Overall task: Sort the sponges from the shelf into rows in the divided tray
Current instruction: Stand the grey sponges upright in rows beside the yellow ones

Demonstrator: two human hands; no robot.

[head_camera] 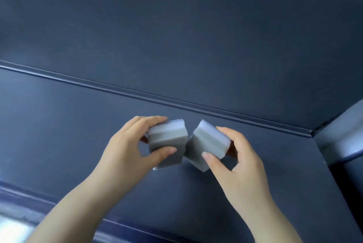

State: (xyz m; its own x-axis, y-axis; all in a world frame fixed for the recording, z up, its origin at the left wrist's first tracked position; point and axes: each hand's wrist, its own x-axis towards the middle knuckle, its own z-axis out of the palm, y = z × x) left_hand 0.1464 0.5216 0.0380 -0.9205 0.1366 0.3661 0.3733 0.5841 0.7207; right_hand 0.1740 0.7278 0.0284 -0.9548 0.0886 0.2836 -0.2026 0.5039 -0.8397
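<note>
Two small stacks of grey-and-white sponges are held above a dark blue shelf board. My left hand grips the left sponge stack, thumb on its front and fingers over its top. My right hand grips the right sponge stack, which is tilted, thumb on the front and fingers behind. The two stacks nearly touch at their lower inner corners. The divided tray is out of view.
The shelf's dark back panel rises behind a raised ridge. A side wall closes the shelf at the right. The shelf's front lip runs below my forearms, with a bright patch at bottom left.
</note>
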